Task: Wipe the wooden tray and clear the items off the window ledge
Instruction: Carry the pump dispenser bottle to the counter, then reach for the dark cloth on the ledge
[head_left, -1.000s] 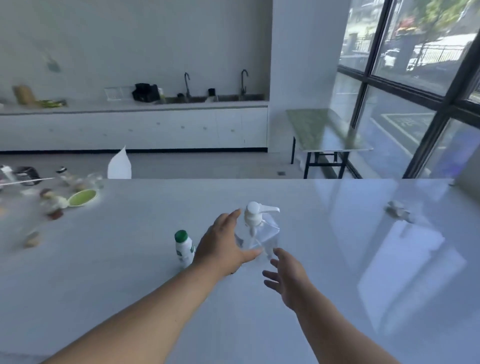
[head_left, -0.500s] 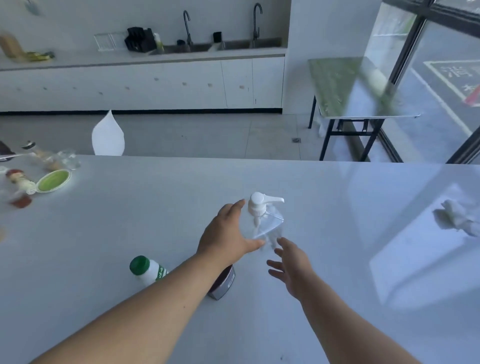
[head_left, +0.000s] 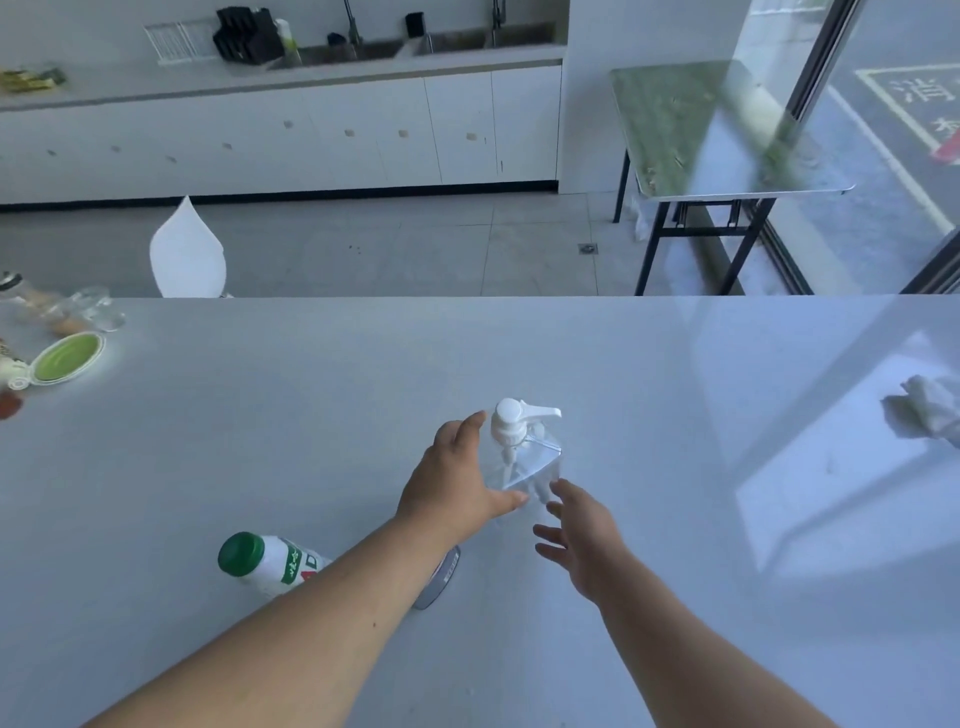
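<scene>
A clear pump bottle (head_left: 524, 452) with a white pump head stands upright in the middle of the white table (head_left: 311, 415). My left hand (head_left: 452, 488) is wrapped around its left side, thumb at the front. My right hand (head_left: 582, 530) hovers just below and to the right of the bottle, fingers spread, holding nothing. A small white bottle with a green cap (head_left: 265, 564) stands beside my left forearm. A grey round tin (head_left: 441, 577) is partly hidden under that forearm. A crumpled white cloth (head_left: 924, 410) lies at the table's right edge. No wooden tray is in view.
A green lid (head_left: 65, 358), glass jars (head_left: 78, 312) and small items crowd the table's left edge. A white chair back (head_left: 187, 254) rises behind the table. A green-topped folding table (head_left: 717, 124) stands by the window at the right. A counter with sinks (head_left: 363, 52) lines the far wall.
The view has tilted down, so the table fills more of the frame and the grey tin shows. My left hand stays on the pump bottle; my right hand has edged closer to it.
</scene>
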